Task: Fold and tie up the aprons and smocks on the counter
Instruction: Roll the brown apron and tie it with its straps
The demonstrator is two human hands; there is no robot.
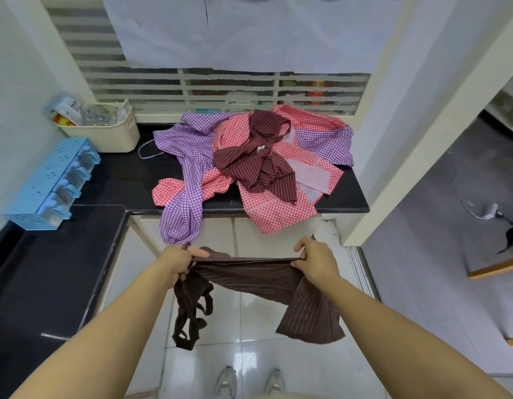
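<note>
both hands, left hand (179, 262) and right hand (314, 259), clench the top edge of a brown striped apron (249, 279), stretched between them above the floor; other aprons (249, 159) lie piled on the black counter (120, 180).

- The left hand (179, 262) and right hand (314, 259) each grip one end of a brown striped apron (249, 276), its top edge stretched taut between them.
- Its straps (192, 318) dangle below the left hand.
- Beyond both hands, a pile of checked and striped garments (249, 162) lies on the black counter (120, 180).
</note>
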